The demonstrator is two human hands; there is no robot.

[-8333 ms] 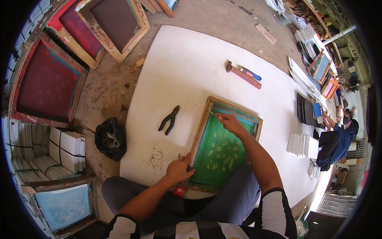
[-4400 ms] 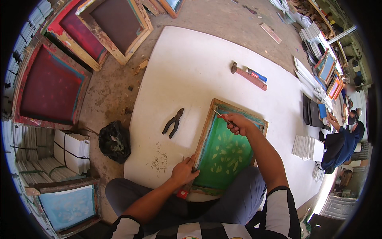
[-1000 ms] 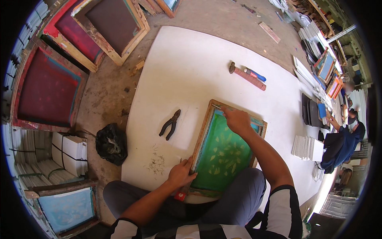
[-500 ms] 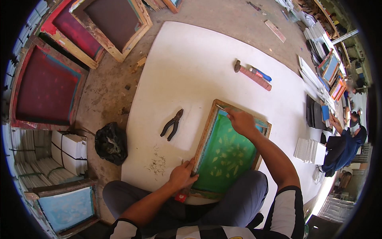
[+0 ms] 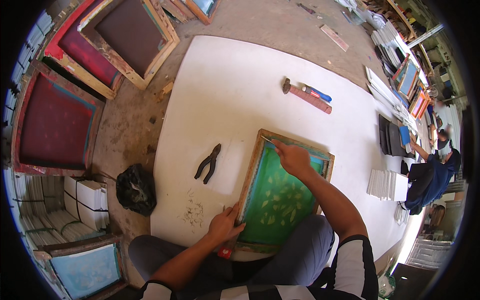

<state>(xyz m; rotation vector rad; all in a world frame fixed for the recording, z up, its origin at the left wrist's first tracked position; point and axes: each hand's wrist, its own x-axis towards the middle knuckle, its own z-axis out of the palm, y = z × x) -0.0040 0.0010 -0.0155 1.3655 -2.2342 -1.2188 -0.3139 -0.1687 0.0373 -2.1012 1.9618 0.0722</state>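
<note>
A wooden screen-printing frame (image 5: 243,190) with green mesh and pale leaf-like shapes leans against my lap, over a white board. My right hand (image 5: 294,160) is closed round a thin metal tool (image 5: 268,140), whose handle is hidden in my fist. The tool's tip lies at the frame's far left corner. My left hand (image 5: 223,226) grips the frame's left side, thumb sticking out. Black-handled pliers (image 5: 208,164) lie to the left of the frame. Small bent bits that look like staples (image 5: 192,214) are scattered nearer me.
The white board (image 5: 225,75) bears a hammer (image 5: 307,96) and a blue-handled tool (image 5: 317,93). A black plastic bag (image 5: 136,190) sits to its left. More screen frames (image 5: 57,120) stand at the left. A co-worker (image 5: 432,172) sits at the right by stacked white sheets (image 5: 387,185).
The whole view has shifted slightly, moving the board and its tools left and down in the picture. Both hands keep nearly the same places on the frame.
</note>
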